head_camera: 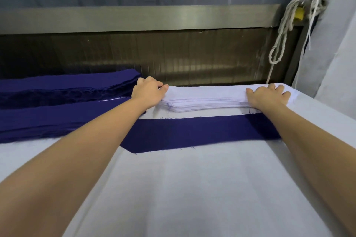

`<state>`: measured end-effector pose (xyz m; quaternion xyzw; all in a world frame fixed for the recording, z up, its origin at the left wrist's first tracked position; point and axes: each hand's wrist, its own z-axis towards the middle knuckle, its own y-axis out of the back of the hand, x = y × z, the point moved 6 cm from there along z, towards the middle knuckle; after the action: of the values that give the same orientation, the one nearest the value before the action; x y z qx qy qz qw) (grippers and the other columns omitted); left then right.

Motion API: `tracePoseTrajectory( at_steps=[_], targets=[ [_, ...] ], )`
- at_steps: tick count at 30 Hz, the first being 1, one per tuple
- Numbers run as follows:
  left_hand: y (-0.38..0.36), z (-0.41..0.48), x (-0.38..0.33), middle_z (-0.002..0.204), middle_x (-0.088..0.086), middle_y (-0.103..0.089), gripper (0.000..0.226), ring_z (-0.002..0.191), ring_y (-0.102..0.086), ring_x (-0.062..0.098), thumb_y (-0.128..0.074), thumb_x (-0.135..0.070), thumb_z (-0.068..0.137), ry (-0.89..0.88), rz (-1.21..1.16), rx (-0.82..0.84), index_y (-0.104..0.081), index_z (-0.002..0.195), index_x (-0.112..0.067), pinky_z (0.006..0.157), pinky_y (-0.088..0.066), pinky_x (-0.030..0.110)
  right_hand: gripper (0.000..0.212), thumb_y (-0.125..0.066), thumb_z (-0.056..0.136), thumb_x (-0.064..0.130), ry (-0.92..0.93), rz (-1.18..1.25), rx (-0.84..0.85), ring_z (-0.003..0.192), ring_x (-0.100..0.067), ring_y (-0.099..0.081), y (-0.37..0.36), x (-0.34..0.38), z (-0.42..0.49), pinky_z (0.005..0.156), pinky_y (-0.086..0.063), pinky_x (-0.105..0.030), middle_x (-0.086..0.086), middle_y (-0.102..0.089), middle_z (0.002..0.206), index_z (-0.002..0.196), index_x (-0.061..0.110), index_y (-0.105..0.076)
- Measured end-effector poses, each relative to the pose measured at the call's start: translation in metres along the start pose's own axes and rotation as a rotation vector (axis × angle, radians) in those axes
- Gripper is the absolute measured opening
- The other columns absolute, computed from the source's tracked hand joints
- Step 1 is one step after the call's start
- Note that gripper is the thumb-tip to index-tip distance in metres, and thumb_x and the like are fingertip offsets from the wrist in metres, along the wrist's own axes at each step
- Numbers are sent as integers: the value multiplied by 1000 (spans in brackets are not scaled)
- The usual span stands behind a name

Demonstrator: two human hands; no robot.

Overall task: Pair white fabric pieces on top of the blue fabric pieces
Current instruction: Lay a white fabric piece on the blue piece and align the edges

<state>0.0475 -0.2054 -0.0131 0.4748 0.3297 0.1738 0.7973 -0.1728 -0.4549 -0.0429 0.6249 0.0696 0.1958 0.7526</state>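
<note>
1. White stack (pixel 204 102): sits at the far edge of the counter (pixel 192 188), squared up, layers visible along the near side. The top white piece (pixel 206 90) is the one I'm after.
2. Left hand (pixel 148 91): at the stack's left end, fingers curled, thumb and forefinger pinching the corner of the top piece. My read is that the pinch is there to peel one layer, not several.
3. Right hand (pixel 267 95): lies flat on the stack's right end, fingers spread and straight, gripping nothing. It looks like a hold-down so the pile doesn't slide while the left end is separated (can't tell whether the thumb is under any layer).
4. Single blue piece (pixel 192 132): flat on the counter just in front of the white stack, angled ends, frayed threads at its edges. It has no white on it yet, so this pair is not made. Short carry from the stack, which is probably why it's placed there.
5. Blue stacks (pixel 57 102): piled to the left, touching my left forearm's side of the workspace, edges rough.
6. Risk, as I judge it: thin white layers cling, so a double pick is likely.
7. Background: metal rail (pixel 134 18) behind the counter, white cord (pixel 279 44) hanging at right.
</note>
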Motion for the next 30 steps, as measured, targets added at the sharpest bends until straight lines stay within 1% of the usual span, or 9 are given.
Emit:
tracePoseTrajectory(
  at_steps=[2,5,14,16,18,20,24,27,30],
  targets=[
    [-7,6,-4,118,3,-57,41,120,-34,29,-38,-38,98,3,65,32,-67,100,-9,90,-35,37,54,-25,98,41,10,6,-29,131,-34,-26,1,-3,1,106,-19,-43,-14,-34,145,131,8,-51],
    [-17,10,-5,117,2,-59,33,118,-35,25,-46,-36,94,5,115,53,-67,87,-12,86,-32,33,47,-31,96,35,21,28,-90,123,-35,-33,4,-7,1,101,-24,-42,-15,-45,133,121,5,-58],
    [-16,5,-3,115,1,-61,16,121,-38,26,-62,-27,86,25,-113,-76,-69,96,-17,90,-30,34,20,-53,84,16,217,310,-293,110,-32,-46,20,-2,-3,97,-25,-40,-10,-60,112,96,13,-69],
    [-16,6,-1,113,2,-56,7,122,-35,26,-64,-25,83,34,-150,-20,-63,89,-22,89,-27,32,9,-57,78,12,268,403,-270,104,-31,-50,22,1,-3,95,-25,-38,-7,-62,97,84,16,-62],
    [-17,8,1,113,3,-53,12,120,-39,26,-67,-21,80,41,-236,98,-56,85,-24,96,-32,33,8,-57,76,12,316,472,-180,94,-30,-54,21,5,-4,91,-23,-34,-4,-60,81,77,19,-52],
    [-16,10,-2,111,4,-56,22,112,-49,25,-71,-14,77,-8,-301,203,-52,83,-23,99,-39,39,12,-59,79,20,347,509,-93,89,-26,-54,17,9,-3,86,-20,-32,-4,-63,83,74,19,-48],
    [-10,12,-9,103,-1,-54,36,91,-52,14,-74,-7,76,-75,-345,328,-45,87,-26,71,-44,27,34,-53,88,41,342,629,-32,69,-13,-45,17,11,-1,85,-25,-35,2,-50,65,65,17,-47],
    [-8,14,-7,103,-4,-56,28,96,-52,10,-71,-19,83,-49,-399,386,-48,97,-27,77,-44,31,24,-52,92,32,338,616,-39,79,-20,-49,21,8,1,90,-29,-39,1,-55,73,71,20,-50],
    [-6,17,-11,110,-6,-57,14,104,-51,11,-51,-27,96,-73,-451,396,-58,105,-19,88,-40,24,4,-54,90,18,332,612,4,100,-24,-54,18,5,6,100,-36,-45,0,-61,96,92,20,-57]
  ],
)
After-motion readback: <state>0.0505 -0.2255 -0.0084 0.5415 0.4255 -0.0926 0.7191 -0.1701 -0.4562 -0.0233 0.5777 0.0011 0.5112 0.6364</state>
